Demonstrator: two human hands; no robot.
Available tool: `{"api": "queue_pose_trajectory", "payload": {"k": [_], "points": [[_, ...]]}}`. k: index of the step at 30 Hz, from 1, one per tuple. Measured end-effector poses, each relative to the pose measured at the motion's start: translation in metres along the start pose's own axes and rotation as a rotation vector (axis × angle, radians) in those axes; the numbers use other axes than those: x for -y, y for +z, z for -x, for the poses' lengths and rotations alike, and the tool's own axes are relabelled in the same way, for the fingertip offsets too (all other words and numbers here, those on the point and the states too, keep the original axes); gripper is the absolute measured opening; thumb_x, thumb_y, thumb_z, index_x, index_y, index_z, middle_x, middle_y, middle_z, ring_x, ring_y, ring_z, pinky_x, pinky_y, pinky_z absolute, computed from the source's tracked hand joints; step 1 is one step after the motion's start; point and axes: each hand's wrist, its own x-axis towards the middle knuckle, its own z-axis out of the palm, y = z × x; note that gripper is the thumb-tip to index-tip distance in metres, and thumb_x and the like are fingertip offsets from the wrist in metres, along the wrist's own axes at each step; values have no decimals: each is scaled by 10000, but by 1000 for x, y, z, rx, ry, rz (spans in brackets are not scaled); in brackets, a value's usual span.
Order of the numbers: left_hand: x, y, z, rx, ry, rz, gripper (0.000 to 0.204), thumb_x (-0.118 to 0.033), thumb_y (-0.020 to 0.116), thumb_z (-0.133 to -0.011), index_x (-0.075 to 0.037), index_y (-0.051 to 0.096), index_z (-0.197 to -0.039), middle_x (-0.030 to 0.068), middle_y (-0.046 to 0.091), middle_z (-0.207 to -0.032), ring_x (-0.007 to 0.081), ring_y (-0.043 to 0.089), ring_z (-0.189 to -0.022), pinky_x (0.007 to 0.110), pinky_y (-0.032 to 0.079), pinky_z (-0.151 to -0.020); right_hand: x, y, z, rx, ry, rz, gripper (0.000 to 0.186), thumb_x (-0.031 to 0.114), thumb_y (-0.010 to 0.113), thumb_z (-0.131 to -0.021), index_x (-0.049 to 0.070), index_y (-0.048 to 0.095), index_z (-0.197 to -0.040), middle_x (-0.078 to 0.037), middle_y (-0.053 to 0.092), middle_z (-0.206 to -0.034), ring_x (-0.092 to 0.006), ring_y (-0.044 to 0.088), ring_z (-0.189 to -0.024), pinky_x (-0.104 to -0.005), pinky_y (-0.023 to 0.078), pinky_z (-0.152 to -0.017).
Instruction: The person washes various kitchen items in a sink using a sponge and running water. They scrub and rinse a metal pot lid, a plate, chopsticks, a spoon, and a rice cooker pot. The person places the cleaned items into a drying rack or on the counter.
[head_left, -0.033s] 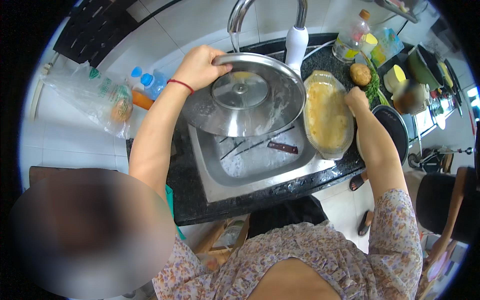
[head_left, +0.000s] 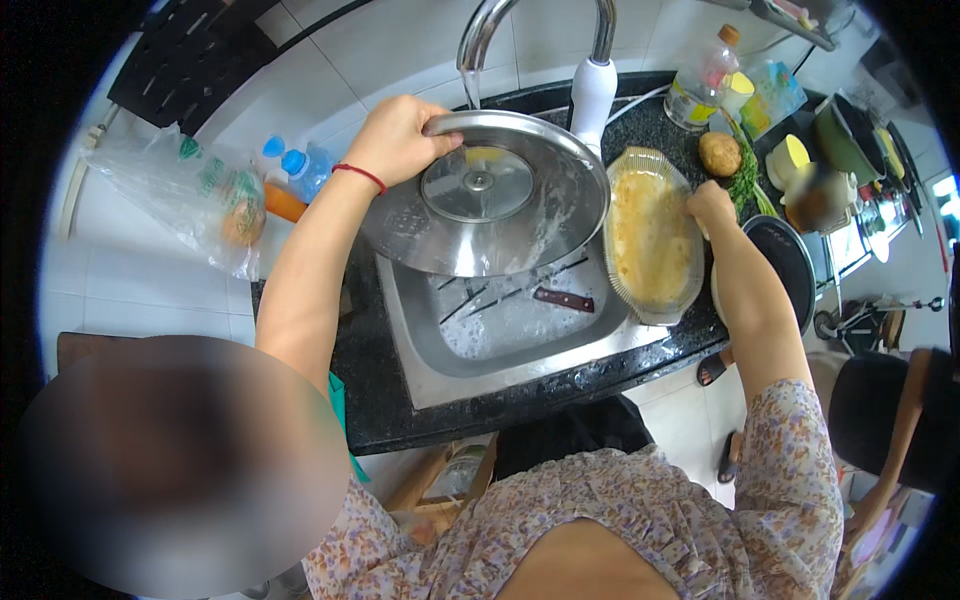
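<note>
My left hand [head_left: 410,135] is closed on the rim of a large steel lid [head_left: 505,240], tilted below the faucet [head_left: 490,25] with water running and wet streaks on its surface. Beneath it, the steel sink [head_left: 420,330] holds suds, dark chopstick-like sticks and a wooden-handled utensil [head_left: 563,299]. My right hand [head_left: 711,204] has curled fingers gripping the right edge of an oval ridged dish [head_left: 650,240] coated in yellowish residue, beside the sink; its fingertips are partly hidden.
Right: black pan [head_left: 778,270], potato [head_left: 719,153], greens [head_left: 744,185], plastic bottle [head_left: 698,85], yellow cups [head_left: 788,155] and green pot [head_left: 848,135]. Left: hanging bag [head_left: 200,200] and blue-capped bottles [head_left: 310,170]. A person's sandalled foot [head_left: 712,366] and arm [head_left: 905,420] show at right.
The scene sits very slightly lower in the picture. My hands, the lid and the dish otherwise look the same.
</note>
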Motion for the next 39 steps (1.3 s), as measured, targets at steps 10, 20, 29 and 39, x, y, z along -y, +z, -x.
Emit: {"api": "queue_pose_trajectory", "payload": {"k": [10,20,29,39], "points": [[-6,-6,5,-169,25,-227,191,-191,634,-728,-6,636,-775,191,552,-609,322,560,-593,369,432,-602,2,-2,3,336,-40,-200,417,255,760,-598,14,644,-918,-131,642,-923,-246,633,-778,-391,504,-682],[-10,12,3,-170,1,-285,172,-168,637,-707,-19,647,-792,212,588,-689,350,587,-674,391,445,-635,-6,26,-9,271,190,-466,348,145,746,-619,-23,628,-901,-154,617,-932,-286,622,-767,-423,509,-614],[-9,0,12,-143,-99,-249,202,-167,637,-674,-2,644,-788,246,585,-742,384,578,-744,412,456,-684,-9,55,12,181,351,-719,244,62,682,-639,-49,603,-843,-189,601,-891,-327,606,-773,-470,491,-601],[-14,-20,20,-216,-94,-380,206,-75,587,-636,21,626,-814,236,587,-700,350,600,-701,382,449,-664,-8,73,69,46,261,-1247,124,-14,615,-642,16,541,-736,-104,540,-709,-233,537,-596,-401,453,-503]]}}
